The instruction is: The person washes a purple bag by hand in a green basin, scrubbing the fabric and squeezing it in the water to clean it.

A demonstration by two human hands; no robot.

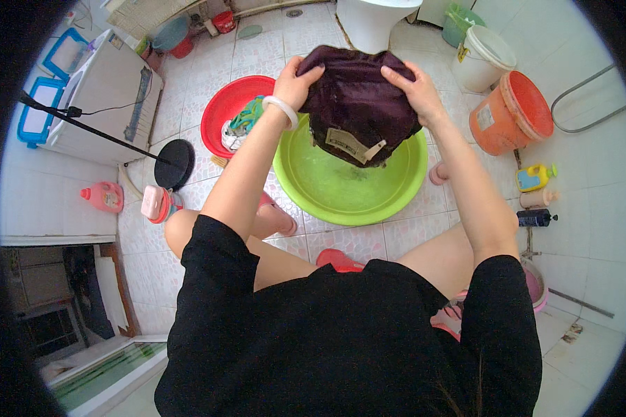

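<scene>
Between my two hands a dark purple piece of cloth (358,90) is stretched, wet-looking, with a pale label and a small white tab at its lower edge. My left hand (296,83) grips its upper left corner, fingers behind and thumb in front. At the upper right corner my right hand (412,90) is closed on it the same way. Whether it is a bag or a garment I cannot tell. Below hangs the lime green basin (348,212), holding cloudy water; the cloth is above it and covers its far part.
Left of the green basin stands a red basin (215,104) with coloured cloth (247,115) inside. An orange bucket (497,125) and a white bucket (476,66) are at the right, near several bottles. A white washing machine (108,97) and a black round stand base (174,165) are at the left.
</scene>
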